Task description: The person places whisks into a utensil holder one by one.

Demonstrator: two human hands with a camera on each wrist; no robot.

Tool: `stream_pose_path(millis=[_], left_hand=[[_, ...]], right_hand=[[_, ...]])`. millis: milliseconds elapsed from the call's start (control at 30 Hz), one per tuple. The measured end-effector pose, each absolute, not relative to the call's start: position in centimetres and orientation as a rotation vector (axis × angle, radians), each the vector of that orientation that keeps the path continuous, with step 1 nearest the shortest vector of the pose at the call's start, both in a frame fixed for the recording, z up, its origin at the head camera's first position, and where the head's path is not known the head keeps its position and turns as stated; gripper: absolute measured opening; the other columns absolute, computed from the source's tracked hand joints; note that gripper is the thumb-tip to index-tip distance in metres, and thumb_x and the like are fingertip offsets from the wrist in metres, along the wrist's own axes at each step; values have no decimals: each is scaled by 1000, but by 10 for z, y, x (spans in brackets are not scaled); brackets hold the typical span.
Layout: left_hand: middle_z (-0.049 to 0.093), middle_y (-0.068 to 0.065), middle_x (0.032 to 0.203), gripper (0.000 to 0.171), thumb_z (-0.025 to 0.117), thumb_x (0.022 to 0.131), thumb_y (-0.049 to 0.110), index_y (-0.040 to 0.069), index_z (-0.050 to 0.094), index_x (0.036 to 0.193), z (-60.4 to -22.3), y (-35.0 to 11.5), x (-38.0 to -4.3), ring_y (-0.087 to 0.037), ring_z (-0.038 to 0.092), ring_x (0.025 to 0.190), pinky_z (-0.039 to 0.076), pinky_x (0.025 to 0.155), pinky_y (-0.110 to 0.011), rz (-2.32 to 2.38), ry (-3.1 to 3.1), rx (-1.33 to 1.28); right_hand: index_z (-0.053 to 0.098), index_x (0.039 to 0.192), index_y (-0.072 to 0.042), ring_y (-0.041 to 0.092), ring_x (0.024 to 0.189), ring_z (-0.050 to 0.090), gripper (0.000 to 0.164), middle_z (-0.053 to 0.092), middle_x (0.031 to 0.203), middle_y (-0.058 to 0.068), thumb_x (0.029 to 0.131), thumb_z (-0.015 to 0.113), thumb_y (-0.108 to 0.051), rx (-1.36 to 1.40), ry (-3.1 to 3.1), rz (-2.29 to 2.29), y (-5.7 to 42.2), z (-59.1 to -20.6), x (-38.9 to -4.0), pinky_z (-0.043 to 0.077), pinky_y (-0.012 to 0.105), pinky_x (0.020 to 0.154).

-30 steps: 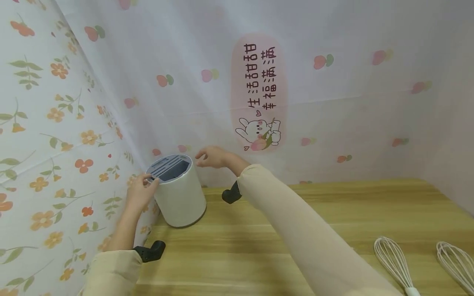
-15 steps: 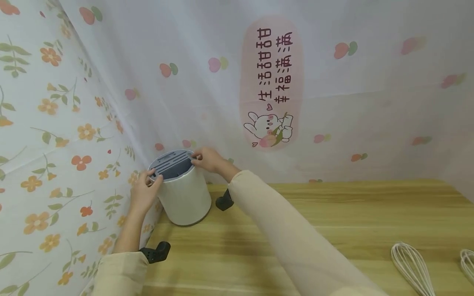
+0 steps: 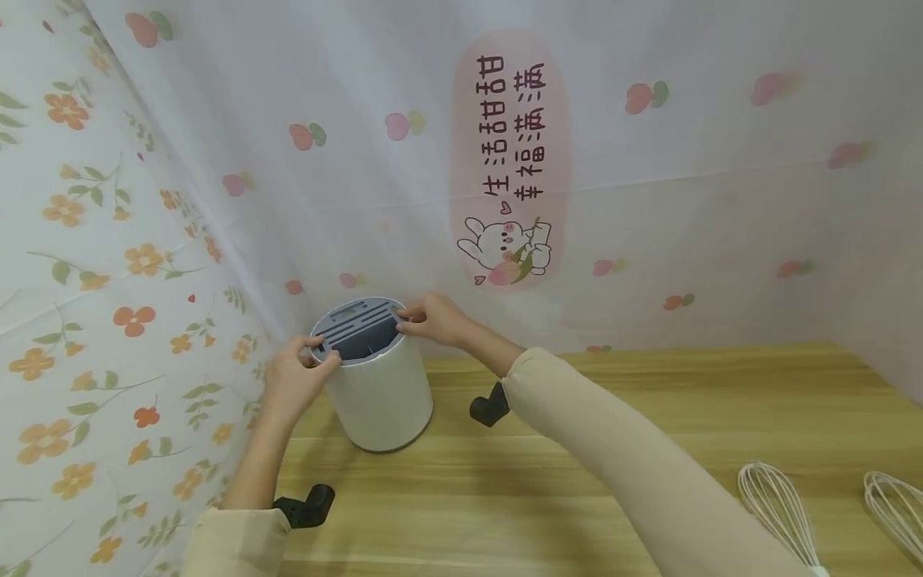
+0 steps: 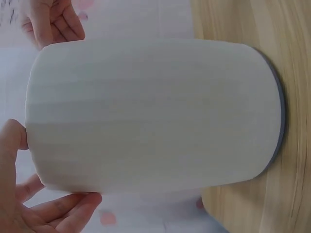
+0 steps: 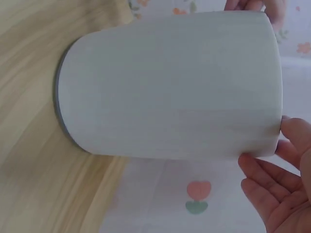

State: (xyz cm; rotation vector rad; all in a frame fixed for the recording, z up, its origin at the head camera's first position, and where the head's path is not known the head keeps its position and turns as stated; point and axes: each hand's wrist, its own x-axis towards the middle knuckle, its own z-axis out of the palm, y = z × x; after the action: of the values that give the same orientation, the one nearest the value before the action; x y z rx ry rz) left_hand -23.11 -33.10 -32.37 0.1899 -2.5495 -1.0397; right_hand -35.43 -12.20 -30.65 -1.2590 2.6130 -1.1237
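A white round knife holder (image 3: 380, 405) with a grey slotted insert (image 3: 353, 320) stands upright at the left of the wooden table. The left hand (image 3: 294, 377) grips its rim on the left, thumb at the near edge and fingers at the side. Across from it, the right hand (image 3: 436, 320) pinches the rim on the right. In the left wrist view, the left hand's fingers (image 4: 73, 211) touch the white wall (image 4: 155, 116) just below the rim. The right wrist view has the right hand's fingers (image 5: 265, 182) against the other side, near the top.
Two whisks, one whisk (image 3: 777, 505) and another whisk (image 3: 897, 513), lie at the table's right front. A flowered curtain (image 3: 101, 320) hangs close on the left, and a printed curtain (image 3: 685, 200) runs behind the wooden table (image 3: 577, 473).
The right hand has come onto the rim, which it was apart from a second ago. Since then, the knife holder has shifted to the right, away from the left curtain, with both hands on it.
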Motion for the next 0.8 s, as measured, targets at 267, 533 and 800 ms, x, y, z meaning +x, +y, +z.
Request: stream_pose_path(millis=[267,533,800], left_hand=[[66,-12,83,42,63,83,28,9,58,120,-325,-278,-222,-21,58,71,42,53,-28,-1089,-2578,105],[68,-9,77,38,66,80,22,8,62,115,-334,-217,-211,-18,60,67,43,53,-27,-1205,-2542,-44],[68,-2,73,35,70,76,21,10,65,109,-335,-154,-198,-16,61,71,49,63,-33,-1205,-2507,-278]], right_hand=[[62,114,2,9,59,42,34,50,62,-4,84,66,-14,-1202,2629,-1188,-52,-310,-328,34,18,51],[62,113,3,9,64,48,37,66,83,9,83,68,-17,-1070,2718,-1146,23,-311,-289,39,19,54],[63,111,6,17,72,60,37,67,91,13,81,70,-15,-953,2759,-1239,101,-312,-243,46,21,54]])
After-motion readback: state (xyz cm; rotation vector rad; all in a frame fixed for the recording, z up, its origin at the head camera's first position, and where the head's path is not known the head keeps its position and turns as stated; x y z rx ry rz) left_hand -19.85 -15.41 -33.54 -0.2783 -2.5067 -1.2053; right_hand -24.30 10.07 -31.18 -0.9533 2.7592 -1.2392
